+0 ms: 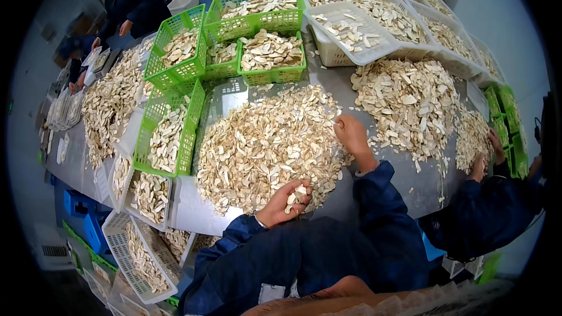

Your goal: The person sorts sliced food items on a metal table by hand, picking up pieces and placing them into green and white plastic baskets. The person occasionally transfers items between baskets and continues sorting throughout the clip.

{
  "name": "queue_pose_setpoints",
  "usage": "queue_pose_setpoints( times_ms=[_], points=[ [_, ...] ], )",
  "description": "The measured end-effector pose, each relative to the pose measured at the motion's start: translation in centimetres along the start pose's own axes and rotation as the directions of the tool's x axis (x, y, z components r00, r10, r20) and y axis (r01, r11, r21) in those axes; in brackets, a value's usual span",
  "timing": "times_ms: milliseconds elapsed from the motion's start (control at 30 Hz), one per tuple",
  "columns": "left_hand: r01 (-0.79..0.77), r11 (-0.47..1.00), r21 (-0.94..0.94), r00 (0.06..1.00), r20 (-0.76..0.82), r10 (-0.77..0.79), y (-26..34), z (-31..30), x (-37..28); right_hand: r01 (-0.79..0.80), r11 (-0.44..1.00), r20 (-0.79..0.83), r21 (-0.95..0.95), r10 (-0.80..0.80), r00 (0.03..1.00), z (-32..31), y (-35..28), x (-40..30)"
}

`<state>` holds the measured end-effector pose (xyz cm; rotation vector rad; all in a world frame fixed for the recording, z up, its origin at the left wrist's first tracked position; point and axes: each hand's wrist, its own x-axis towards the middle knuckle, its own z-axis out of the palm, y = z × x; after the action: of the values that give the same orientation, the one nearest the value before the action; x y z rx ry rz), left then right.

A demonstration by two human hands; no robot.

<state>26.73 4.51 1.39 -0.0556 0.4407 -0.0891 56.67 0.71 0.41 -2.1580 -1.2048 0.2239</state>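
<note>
A broad heap of pale dried mushroom slices (259, 145) lies before me on a metal table (193, 210). At the heap's near edge my left hand (283, 204), palm up, cups several loose slices (297, 197) in its curled fingers. My right hand (352, 136) is over the heap's right edge with its fingers drawn together; whether a slice is pinched at the fingertips is too small to tell. To the left of the heap stands a green plastic basket (193, 140) partly filled with larger slices.
More green baskets (259, 22) stand behind the heap. A white tray (377, 52) rests tilted against white crates at the back. Another slice pile (408, 105) lies to the right, near a co-worker's hands (478, 166). A co-worker (136, 4) stands far left. Filled white crates (118, 245) sit below the table's edge.
</note>
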Motion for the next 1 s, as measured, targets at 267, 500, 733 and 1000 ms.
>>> queue_pose_setpoints(
  times_ms=[267, 500, 733, 1000],
  points=[
    [-0.014, 1.0, 0.025, 0.999, -0.036, 0.015, -0.2, -0.6, 0.0, -0.005, 0.98, -0.003, -0.199, 0.005, 1.0, 1.5, 1.7, 1.4],
    [-0.028, 0.996, 0.087, 0.998, -0.045, 0.032, 0.1, -0.1, -0.3, 0.039, 0.995, -0.037, -0.093, -0.043, 0.998, 0.9, 1.2, 0.9],
    [-0.029, 0.996, 0.083, 0.999, -0.013, 0.031, -0.1, -0.7, -0.4, 0.083, 0.987, 0.11, -0.141, -0.068, 0.992, 0.3, 0.5, 1.1],
    [-0.029, 0.997, 0.073, 0.999, -0.018, 0.03, -0.4, -0.7, -0.9, 0.192, 0.971, 0.047, -0.144, -0.187, 0.981, 2.1, 0.2, 3.8]
  ],
)
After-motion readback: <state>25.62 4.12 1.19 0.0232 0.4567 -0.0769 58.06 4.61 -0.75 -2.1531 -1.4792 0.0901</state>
